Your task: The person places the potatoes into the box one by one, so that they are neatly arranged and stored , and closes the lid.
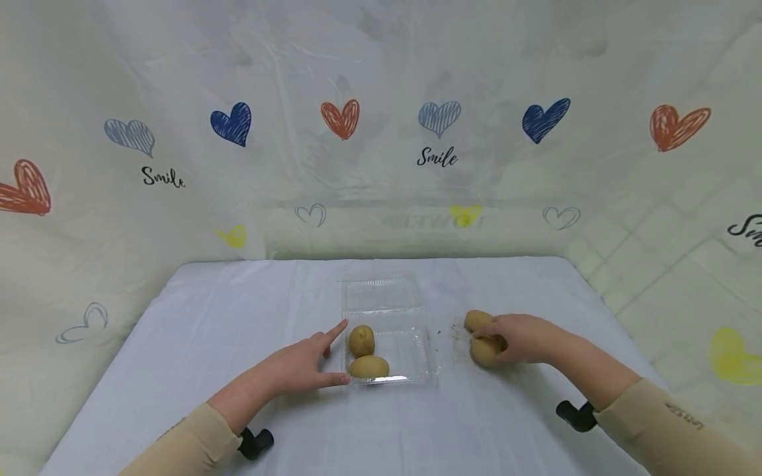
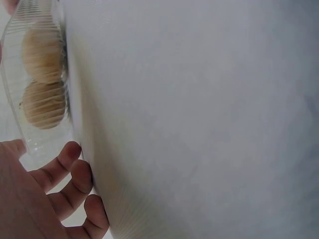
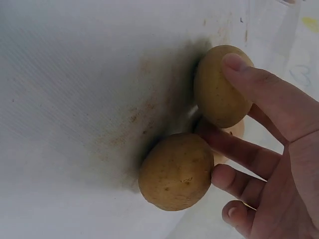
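Observation:
A clear plastic clamshell box (image 1: 411,357) lies with its lid folded back. Two potatoes, one round (image 1: 361,341) and one oval (image 1: 369,366), sit at its left side. My left hand (image 1: 300,363) is beside that side, index finger and thumb spread at the rim, the other fingers loosely bent in the left wrist view. Right of the box, my right hand (image 1: 524,338) pinches a potato (image 3: 222,87) between thumb and fingers, close over the cloth. Another potato (image 3: 177,172) lies against its fingertips, and part of a third (image 3: 237,130) shows behind the pinched one.
A white cloth (image 1: 238,317) covers the table. Brown dirt crumbs (image 1: 457,340) are scattered between the box and the right-hand potatoes. Behind stands a pale curtain (image 1: 381,172) printed with hearts. Black wrist devices (image 1: 256,443) sit under both sleeves.

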Available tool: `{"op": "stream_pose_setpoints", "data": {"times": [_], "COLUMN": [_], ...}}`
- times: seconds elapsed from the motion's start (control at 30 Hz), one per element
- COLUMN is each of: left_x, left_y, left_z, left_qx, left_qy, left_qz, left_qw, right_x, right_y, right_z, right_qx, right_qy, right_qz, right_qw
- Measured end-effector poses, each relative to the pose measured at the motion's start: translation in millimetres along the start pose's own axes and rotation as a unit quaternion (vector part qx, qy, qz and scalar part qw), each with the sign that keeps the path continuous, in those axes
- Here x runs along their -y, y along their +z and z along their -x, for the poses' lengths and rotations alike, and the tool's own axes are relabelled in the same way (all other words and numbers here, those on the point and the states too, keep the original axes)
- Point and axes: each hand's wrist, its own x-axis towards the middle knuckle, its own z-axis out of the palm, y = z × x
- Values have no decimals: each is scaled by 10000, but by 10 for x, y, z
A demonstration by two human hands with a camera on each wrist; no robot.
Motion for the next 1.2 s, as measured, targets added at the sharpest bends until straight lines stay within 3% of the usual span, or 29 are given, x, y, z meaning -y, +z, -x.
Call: {"op": "stream_pose_setpoints", "data": {"times": [0.3,0.93,1.2], "left_x": [2,-8,-2], "left_y": [-1,-4,3], "left_z": [3,5,8], "left_qx": [-12,-9,-24], "left_qy": [35,45,7], "left_qz": [0,-4,-9], "left_qw": [10000,10000,10000], "right_x": [27,70,96], "right_y": [36,57,-45], "right_z": [-9,2,-22], "right_qx": [78,-324,-377], "right_qy": [411,-31,-113], "right_qz": [-22,181,-315], "right_qw": [9991,9993,9987]}}
